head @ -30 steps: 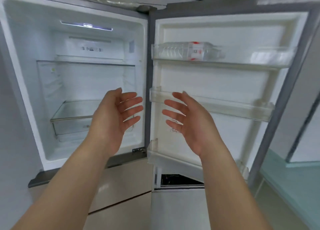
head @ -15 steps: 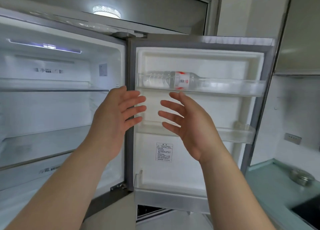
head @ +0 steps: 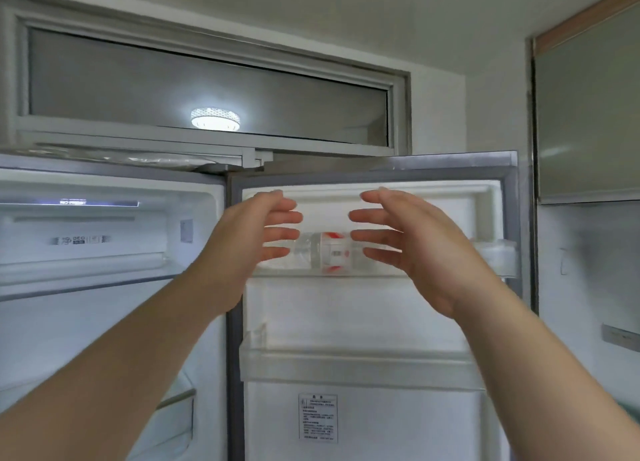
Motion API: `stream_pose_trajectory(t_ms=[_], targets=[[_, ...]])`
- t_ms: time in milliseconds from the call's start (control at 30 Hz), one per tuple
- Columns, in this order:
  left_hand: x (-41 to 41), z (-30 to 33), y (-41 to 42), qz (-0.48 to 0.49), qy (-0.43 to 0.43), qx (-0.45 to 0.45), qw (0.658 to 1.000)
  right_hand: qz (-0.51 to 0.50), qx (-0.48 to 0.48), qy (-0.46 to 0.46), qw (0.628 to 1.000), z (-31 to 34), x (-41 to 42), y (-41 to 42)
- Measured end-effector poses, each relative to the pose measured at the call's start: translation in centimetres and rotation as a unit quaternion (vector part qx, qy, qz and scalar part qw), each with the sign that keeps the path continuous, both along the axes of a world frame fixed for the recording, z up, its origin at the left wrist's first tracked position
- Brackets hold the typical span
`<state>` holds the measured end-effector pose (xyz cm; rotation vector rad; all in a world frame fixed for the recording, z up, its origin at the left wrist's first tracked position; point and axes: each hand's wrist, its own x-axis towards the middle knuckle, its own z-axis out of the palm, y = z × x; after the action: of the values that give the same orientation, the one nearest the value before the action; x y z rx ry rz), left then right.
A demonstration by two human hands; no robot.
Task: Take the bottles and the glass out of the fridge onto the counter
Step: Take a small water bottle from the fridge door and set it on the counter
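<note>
Behind the open fridge door (head: pixel 377 322), its top door shelf (head: pixel 485 259) holds a bottle (head: pixel 325 252) lying flat. Left hand (head: pixel 242 238) and right hand (head: pixel 412 242) reach with fingers spread, empty. Such a smooth, round bottle may roll or slip if gripped unevenly.

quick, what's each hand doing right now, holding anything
Left hand: open, fingers straight, holding nothing, in front of the water bottle lying in the top door shelf.
Right hand: open, fingers spread, holding nothing.
</note>
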<state>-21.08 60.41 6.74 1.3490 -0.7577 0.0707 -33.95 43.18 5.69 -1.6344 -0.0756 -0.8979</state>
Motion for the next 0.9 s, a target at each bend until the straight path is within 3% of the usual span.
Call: stream_pose_trajectory(t_ms=[167,367,500,700,800,900], targets=[[3.1,3.3,-2.9,0.042,-0.135,0.151,0.978,-0.037,-0.158,0.081,0.983,4.0,0.3,-4.9],[7.7,5.6,-5.2,0.049,-0.258,0.463,0.846,-0.104,-0.362,0.231,0.897,5.6,4.2,-9.7],[9.2,6.4,-6.5,0.034,-0.258,0.554,0.791,-0.088,-0.413,0.303,0.854,5.6,6.5,-11.4],[8.1,7.5,-8.2,0.023,-0.260,0.633,0.729,-0.022,-0.393,0.307,0.866,5.3,7.7,-12.4],[7.9,7.5,-8.0,0.040,-0.279,0.620,0.732,-0.035,-0.386,0.269,0.882,5.0,7.9,-12.7],[8.2,7.2,-7.4,0.047,-0.285,0.584,0.759,-0.044,-0.352,0.204,0.912,4.9,7.8,-12.9]])
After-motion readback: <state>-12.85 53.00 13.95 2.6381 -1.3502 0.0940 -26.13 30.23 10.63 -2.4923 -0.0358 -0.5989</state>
